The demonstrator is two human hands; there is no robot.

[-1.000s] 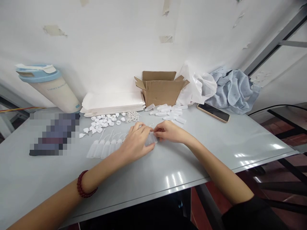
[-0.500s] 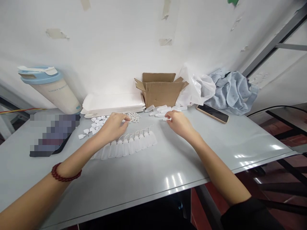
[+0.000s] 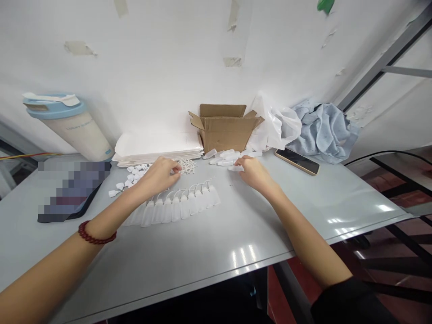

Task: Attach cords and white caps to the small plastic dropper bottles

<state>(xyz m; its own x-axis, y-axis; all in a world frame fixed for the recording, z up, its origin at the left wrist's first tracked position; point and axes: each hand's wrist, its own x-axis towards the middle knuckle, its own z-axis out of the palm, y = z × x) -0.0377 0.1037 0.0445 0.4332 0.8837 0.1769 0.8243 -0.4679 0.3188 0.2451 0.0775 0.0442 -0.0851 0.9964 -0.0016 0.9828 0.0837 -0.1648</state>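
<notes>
My left hand (image 3: 160, 174) is at the left edge of a tangled pile of white strings (image 3: 187, 166), its curled fingers pinching at the strings. My right hand (image 3: 254, 172) grips a small translucent plastic bottle (image 3: 235, 168) between thumb and fingers, just in front of a heap of similar bottles (image 3: 225, 156). Between my forearms lies a slanting row of flat translucent bottles (image 3: 176, 209), with white string loops at their tops. Small white caps (image 3: 130, 179) are scattered behind my left wrist, partly hidden by it.
An open cardboard box (image 3: 227, 132) stands against the wall beside a white plastic bag (image 3: 275, 123). A stack of white sheets (image 3: 157, 146), a tumbler (image 3: 72, 128) and a blurred dark object (image 3: 76, 193) sit leftward. Rightward are a phone (image 3: 297, 161) and blue cloth (image 3: 326, 130).
My right hand now has a small bottle drawn slightly forward from the heap. My left hand has barely shifted beside the strings. The camera view has moved a little.
</notes>
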